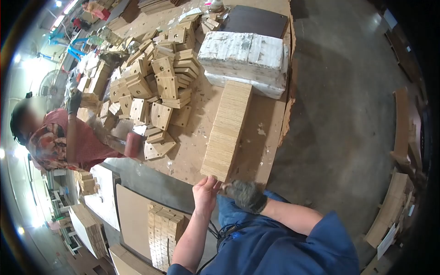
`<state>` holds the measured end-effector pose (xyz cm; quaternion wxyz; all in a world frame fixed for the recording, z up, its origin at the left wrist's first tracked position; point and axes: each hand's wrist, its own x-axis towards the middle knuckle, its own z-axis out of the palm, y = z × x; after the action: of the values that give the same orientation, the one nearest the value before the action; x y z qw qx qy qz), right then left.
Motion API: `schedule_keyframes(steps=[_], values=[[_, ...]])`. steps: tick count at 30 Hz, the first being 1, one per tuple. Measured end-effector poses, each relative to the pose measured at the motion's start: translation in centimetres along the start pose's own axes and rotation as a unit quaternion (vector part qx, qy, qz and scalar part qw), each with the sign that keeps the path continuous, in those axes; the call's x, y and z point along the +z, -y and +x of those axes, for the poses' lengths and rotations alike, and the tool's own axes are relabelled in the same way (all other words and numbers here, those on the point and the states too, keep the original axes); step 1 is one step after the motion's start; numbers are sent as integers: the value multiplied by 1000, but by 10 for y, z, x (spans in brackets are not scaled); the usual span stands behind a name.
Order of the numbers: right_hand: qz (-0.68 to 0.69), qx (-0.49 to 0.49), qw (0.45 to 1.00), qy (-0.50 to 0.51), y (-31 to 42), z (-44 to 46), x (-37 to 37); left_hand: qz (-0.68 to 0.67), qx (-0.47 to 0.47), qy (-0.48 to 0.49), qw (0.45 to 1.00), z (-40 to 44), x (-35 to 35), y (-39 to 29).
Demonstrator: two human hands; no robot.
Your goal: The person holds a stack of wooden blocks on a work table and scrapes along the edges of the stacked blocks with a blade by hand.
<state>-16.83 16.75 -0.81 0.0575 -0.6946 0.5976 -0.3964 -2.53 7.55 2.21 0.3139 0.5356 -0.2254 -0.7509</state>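
One bare left hand (205, 195) beside a gloved right hand (247, 195) touches wooden blocks (227, 130)

My block row (227, 130) is tan, finely streaked; my glove (248, 196) dark grey; my shirt (293, 247) navy blue.

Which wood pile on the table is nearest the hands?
The neat row, its end by the left hand; the jumbled holed blocks lie farther off.
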Motion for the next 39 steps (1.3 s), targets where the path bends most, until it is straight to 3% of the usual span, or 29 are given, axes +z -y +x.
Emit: schedule_keyframes(steps=[1, 2, 5, 6, 9, 10, 12, 13, 15, 17, 18, 19, 21, 24, 27, 29, 30, 33, 36, 39], values=[[-4, -45, 999, -18, 7, -4, -4, 0, -5, -4, 1000, -3, -1, 2], [-85, 52, 990, 102, 7, -5, -1, -3, -6, -4, 1000, -4, -1, 2], [141, 175, 973, 46, -24, 28, -13, -10, -4, -3, 1000, -5, 0, 1], [26, 83, 996, -22, -10, 16, -5, -8, -6, -2, 1000, -5, -6, 4], [1, 81, 996, -40, 8, 15, -7, -11, -7, 4, 1000, -1, -6, 4], [-144, 17, 979, 144, 0, -12, 3, -11, -9, 4, 1000, -2, -6, 3], [-229, 92, 969, 27, -36, 41, -25, -12, -4, 5, 1000, -4, -3, 2], [-99, 142, 985, -17, -64, 61, -33, -11, -2, 6, 1000, -5, -2, 1], [-124, 163, 979, -12, -87, 84, -28, -6, -4, -3, 1000, -6, -1, 2], [-190, 30, 981, 29, -53, 53, -31, -3, -5, 0, 1000, -4, 1, -1], [-169, 4, 977, 133, -44, 28, -29, -7, -5, 2, 1000, -5, 2, -1], [-186, -66, 979, 43, -37, 21, -27, -9, -7, 3, 1000, -6, 2, -1], [-191, 15, 966, 173, -39, 32, -43, -2, -8, 7, 1000, -4, -1, -1], [-75, 170, 980, -78, -91, 94, -47, 6, -9, 0, 1000, -5, -1, -1], [-187, -5, 982, 34, -57, 46, -20, 5, -8, 1, 1000, -5, 2, -4], [-73, -38, 996, -16, -24, 20, -28, 3, -17, -6, 1000, -10, -1, 0], [-30, 40, 998, 42, -23, 6, -21, 5, -21, -8, 1000, -8, -1, -1], [-200, 207, 957, 23, -75, 25, -36, 8, -15, -9, 1000, -7, 0, -3], [-100, 353, 930, -1, -94, 62, -48, 8, -10, -2, 1000, -5, 3, -4], [-325, 247, 912, -47, -68, 75, -44, 1, -6, 5, 1000, -8, -2, 1]])
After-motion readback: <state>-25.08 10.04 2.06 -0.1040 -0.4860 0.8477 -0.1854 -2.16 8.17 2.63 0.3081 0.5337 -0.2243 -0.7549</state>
